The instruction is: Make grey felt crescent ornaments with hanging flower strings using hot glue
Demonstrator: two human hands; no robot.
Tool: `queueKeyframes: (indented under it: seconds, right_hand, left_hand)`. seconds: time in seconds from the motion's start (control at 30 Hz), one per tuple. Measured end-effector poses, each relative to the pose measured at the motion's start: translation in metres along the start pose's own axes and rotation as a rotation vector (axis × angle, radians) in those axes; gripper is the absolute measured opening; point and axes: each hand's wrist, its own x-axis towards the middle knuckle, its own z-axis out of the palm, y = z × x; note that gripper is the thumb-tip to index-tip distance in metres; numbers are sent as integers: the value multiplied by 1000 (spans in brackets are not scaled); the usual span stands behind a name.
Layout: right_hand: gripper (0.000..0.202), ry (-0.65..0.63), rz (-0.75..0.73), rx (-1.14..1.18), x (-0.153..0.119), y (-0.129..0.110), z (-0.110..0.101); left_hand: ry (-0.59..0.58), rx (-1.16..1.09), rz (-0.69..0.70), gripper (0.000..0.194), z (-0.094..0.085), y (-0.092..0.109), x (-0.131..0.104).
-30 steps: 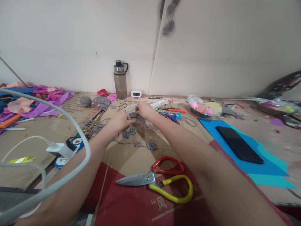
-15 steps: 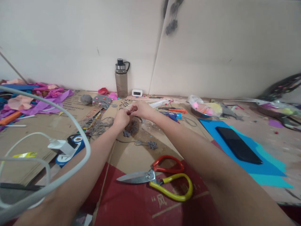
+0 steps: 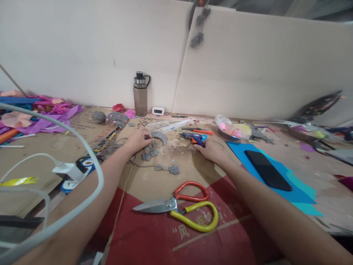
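My left hand (image 3: 140,141) is closed at the left end of a grey crescent piece (image 3: 160,137), its fingers pinched on something too small to make out. Grey flower pieces (image 3: 150,154) lie just below its fingers. My right hand (image 3: 210,149) is at the handle of a blue glue gun (image 3: 193,137), its fingers curled round the handle. A grey cord with a flower (image 3: 173,169) at its end lies on the cardboard (image 3: 154,180). Closer to me are scissors (image 3: 171,204) with one red and one yellow handle.
A bottle (image 3: 140,97) and a small clock (image 3: 158,110) stand at the wall. Right: a phone (image 3: 267,170) on blue sheets and a bowl (image 3: 230,135) of pompoms. Left: coloured paper (image 3: 46,119), a power strip (image 3: 68,184) and a white cable (image 3: 95,162) crossing the foreground.
My hands have moved apart. The right one has gone from beside the left to the glue gun, while the left stays near the grey pieces. The view has shifted slightly.
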Motion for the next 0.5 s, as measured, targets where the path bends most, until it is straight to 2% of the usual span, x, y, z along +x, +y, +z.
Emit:
queueKeyframes:
  seconds: [0.1, 0.27, 0.33, 0.4, 0.5]
  right_hand:
    - [40, -86, 36, 8, 6, -3, 4]
    - [23, -109, 69, 120, 17, -9, -5]
    - [24, -108, 104, 184, 14, -12, -9]
    - [28, -55, 107, 288, 9, -19, -12]
    - [43, 21, -4, 516, 5, -36, -11]
  left_hand:
    - [-21, 12, 86, 16, 3, -4, -2]
    - [-21, 48, 108, 15, 6, -4, -4]
    - [-24, 56, 107, 15, 7, -3, -4]
    - [-24, 59, 104, 16, 8, -3, -5]
    - [-6, 73, 86, 16, 8, -3, -5]
